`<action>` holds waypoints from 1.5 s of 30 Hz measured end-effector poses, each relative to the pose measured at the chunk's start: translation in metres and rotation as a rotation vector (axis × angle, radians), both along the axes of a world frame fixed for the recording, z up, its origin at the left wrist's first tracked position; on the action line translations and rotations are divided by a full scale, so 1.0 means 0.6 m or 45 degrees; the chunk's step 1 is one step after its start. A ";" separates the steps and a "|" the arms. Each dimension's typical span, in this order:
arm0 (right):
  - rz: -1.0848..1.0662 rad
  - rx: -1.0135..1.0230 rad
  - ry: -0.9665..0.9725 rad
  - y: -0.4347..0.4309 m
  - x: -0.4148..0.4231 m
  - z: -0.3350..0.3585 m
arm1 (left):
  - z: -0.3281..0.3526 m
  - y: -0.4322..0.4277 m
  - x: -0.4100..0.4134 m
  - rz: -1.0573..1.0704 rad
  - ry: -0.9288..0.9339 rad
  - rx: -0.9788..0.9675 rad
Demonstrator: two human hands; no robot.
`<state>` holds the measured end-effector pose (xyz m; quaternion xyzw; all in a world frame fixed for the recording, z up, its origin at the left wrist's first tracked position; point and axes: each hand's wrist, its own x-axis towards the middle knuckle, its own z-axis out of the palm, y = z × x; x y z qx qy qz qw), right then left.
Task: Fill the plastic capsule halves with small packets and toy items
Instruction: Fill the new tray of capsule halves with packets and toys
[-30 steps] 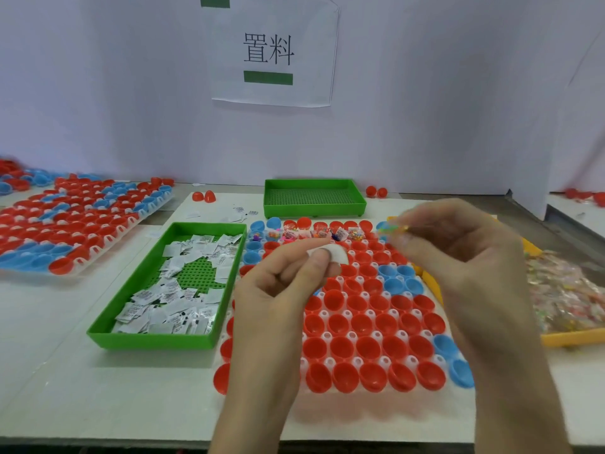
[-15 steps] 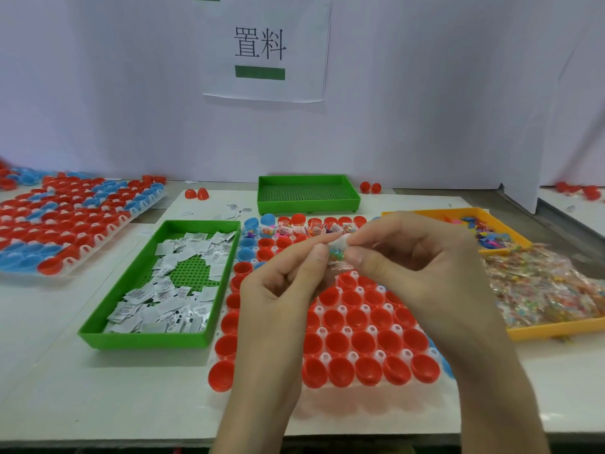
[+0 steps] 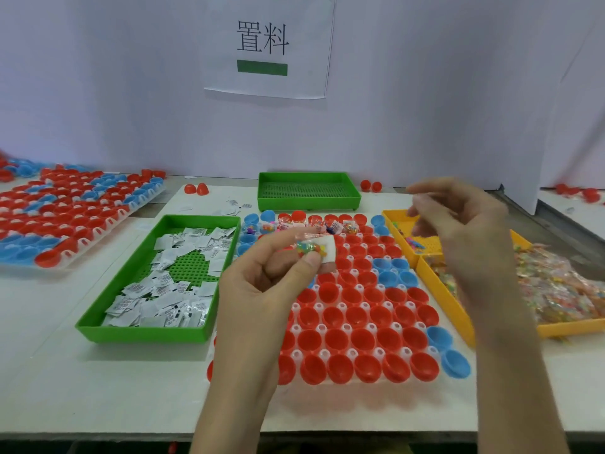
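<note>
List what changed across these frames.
The right hand passed its toy bag to the left hand, let go, and pulled away to the right, above the yellow tray, seemingly empty. The left hand now pinches the toy bag together with the white packet. The capsule halves and green tray stayed put.

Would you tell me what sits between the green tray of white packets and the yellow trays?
The head view shows the rack of red and blue capsule halves there, with the left hand pinching packets above it.
</note>
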<state>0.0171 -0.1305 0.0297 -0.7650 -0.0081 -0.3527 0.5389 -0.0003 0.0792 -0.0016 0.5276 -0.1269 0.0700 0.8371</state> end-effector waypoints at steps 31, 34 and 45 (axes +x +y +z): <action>-0.317 -0.017 0.517 -0.191 0.187 -0.111 | 0.001 -0.004 0.005 0.159 0.000 0.040; -0.166 0.075 0.453 -0.176 0.169 -0.090 | 0.001 -0.004 0.008 0.168 0.017 0.064; 0.372 0.002 0.069 0.008 0.025 0.015 | 0.003 -0.010 0.002 0.167 -0.022 0.127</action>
